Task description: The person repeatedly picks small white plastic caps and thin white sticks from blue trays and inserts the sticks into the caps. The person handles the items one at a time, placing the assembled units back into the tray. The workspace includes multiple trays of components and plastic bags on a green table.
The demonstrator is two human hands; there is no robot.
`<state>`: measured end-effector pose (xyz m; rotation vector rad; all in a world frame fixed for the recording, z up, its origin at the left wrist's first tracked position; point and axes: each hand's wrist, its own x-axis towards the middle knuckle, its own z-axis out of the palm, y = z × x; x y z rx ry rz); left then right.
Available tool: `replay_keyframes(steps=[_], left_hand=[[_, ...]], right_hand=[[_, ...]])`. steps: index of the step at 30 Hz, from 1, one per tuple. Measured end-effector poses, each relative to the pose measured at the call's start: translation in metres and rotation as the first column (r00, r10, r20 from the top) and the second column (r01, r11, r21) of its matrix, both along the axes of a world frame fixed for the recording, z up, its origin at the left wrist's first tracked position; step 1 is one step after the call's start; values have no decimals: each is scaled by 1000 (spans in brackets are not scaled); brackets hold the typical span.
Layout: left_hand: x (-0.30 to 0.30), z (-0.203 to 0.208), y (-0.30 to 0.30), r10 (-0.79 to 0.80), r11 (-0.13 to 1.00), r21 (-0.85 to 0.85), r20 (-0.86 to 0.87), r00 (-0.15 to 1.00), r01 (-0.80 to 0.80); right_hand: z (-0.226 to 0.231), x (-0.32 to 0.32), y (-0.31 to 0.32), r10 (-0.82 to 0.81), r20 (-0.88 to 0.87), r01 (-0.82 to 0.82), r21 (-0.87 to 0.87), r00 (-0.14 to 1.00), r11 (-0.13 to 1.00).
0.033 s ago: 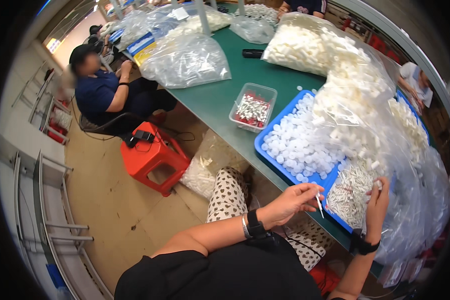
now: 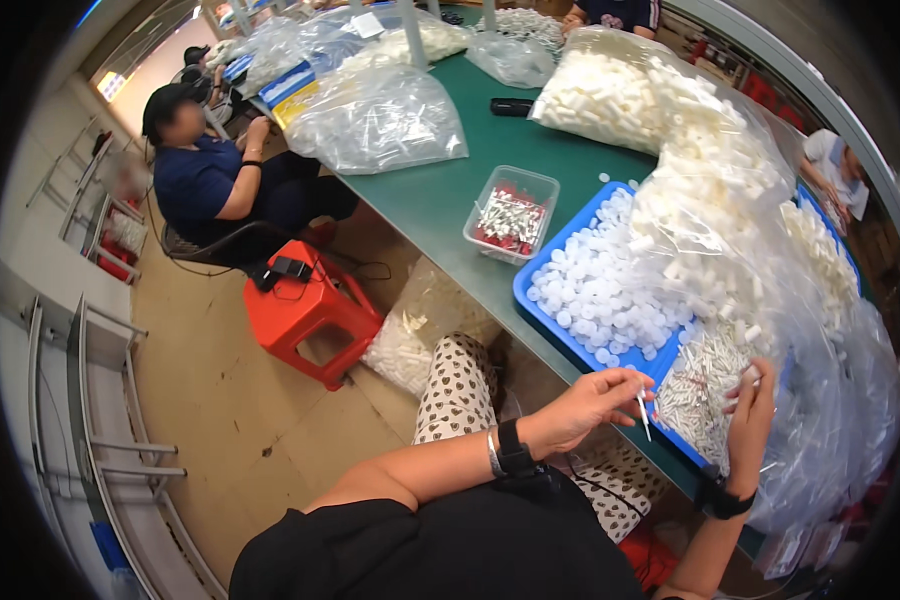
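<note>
My left hand is closed in a pinch at the table's near edge. Between its fingertips a thin white stick-like piece points downward. My right hand is curled over the right side of a pile of slim silvery-white pins. Something small and whitish shows at its fingertips, too small to name. The pins lie in the near section of a blue tray. In the section beyond them are many translucent white plastic caps.
A large clear bag of cream-white tubular pieces leans over the tray's right side. A clear plastic box holds more pins with red parts. Further off lies another clear bag. A red stool and a seated person are left.
The view has shifted slightly. My right hand's fingers have shifted a little at the pin pile. The left hand keeps its pinch on the white stick-like piece.
</note>
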<state>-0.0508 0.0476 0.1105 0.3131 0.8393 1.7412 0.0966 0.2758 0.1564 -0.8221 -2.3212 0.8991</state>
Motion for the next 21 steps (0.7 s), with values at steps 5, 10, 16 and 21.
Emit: replay_keyframes(steps=[5,10,16,21], left_hand=[[11,-2,4,-24,997,60,-220,975,38],[16,-1,-4,-7,996,75,-390,921,39],[13,4,-15,-33,999,-41,-671,740,8],[13,1,-13,-160,984,-151,-543,824,92]], right_hand=[[-7,0,-75,312,-8,-298,-316,950,901],[-18,3,-91,252,-174,-302,-674,952,674],[-36,13,-101,111,-285,-305,-858,952,413],[-38,16,-108,264,-111,-281,-551,958,786]])
